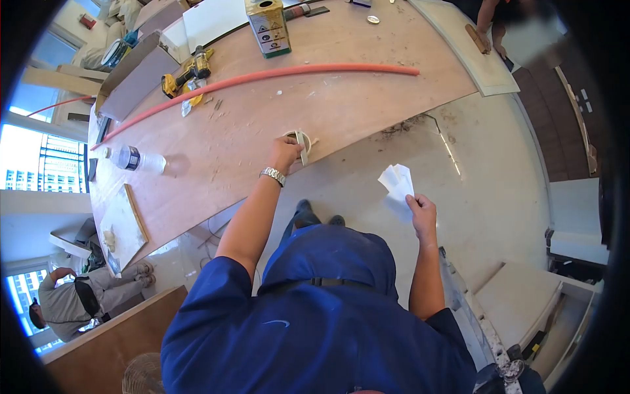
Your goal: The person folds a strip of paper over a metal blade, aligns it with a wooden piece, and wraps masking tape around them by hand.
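Observation:
My left hand (pixel 286 155), with a metal watch at the wrist, is at the near edge of the wooden worktable (pixel 243 125). Its fingers are closed on a short, flat, pale strip (pixel 301 139). The strip lies across the mouth of a small round tub (pixel 308 145); whether it touches what is inside I cannot tell. Off to the right, past the table edge and above the floor, my right hand (pixel 423 213) pinches several white strips (pixel 397 184) fanned out between thumb and fingers.
Across the table lies a long orange tube (pixel 262 75). Beyond it are a yellow cordless drill (pixel 187 73) and a metal can (pixel 268 29). A plastic bottle (pixel 139 160) lies at left. One person (pixel 85 295) is at lower left; another person's hand (pixel 484 41) is at upper right.

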A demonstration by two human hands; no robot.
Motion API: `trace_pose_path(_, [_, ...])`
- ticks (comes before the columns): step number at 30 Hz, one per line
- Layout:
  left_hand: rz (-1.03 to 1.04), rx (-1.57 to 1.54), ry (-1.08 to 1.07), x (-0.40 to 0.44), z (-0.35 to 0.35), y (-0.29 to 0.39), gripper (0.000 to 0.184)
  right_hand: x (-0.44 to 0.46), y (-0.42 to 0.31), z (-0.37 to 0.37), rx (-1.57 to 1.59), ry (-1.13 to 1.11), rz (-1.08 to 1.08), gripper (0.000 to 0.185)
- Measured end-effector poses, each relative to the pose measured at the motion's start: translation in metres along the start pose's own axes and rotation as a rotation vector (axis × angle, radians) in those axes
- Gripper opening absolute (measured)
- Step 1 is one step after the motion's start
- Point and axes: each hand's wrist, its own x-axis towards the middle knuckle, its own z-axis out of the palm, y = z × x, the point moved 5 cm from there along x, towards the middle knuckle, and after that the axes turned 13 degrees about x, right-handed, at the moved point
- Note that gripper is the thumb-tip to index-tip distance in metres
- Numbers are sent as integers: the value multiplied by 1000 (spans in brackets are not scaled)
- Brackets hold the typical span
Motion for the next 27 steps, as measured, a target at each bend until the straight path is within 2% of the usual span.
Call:
trace_pose_path(1, [-30,-68,-27,5,4,0,15,4,-6,4,11,-5,-25,25])
trace_pose_path(4, [-50,5,-3,15,9,-4,15,12,-28,16,28,-47,-18,24])
trace_pose_path(7, [-4,38,30,13,4,-7,18,21,-56,27,15,-49,-23,23])
trace_pose_path(10, [124,234,159,-20,-19,16,22,40,-71,38,123,-87,-71,25])
trace_pose_path(13, [146,65,-54,-35,-9,29,28,65,-83,59,112,-163,-30,24])
trace_pose_path(16, [217,41,-289,-58,15,77,33,87,-89,94,279,-272,51,25])
trace_pose_path(19, [268,-211,-259,-60,38,111,41,107,-97,127,455,-400,124,27])
trace_pose_path(20, [277,-264,-282,-51,47,111,54,112,-100,133,468,-434,138,27])
trace_pose_path(23, [365,-304,-402,-35,70,114,42,131,-109,141,467,-514,143,26])
trace_pose_path(26, [235,70,-253,-49,68,137,24,157,-103,133,445,-581,143,29])
trace_pose_path(27, [394,180,-100,-55,68,149,19,164,-103,131,440,-598,143,30])
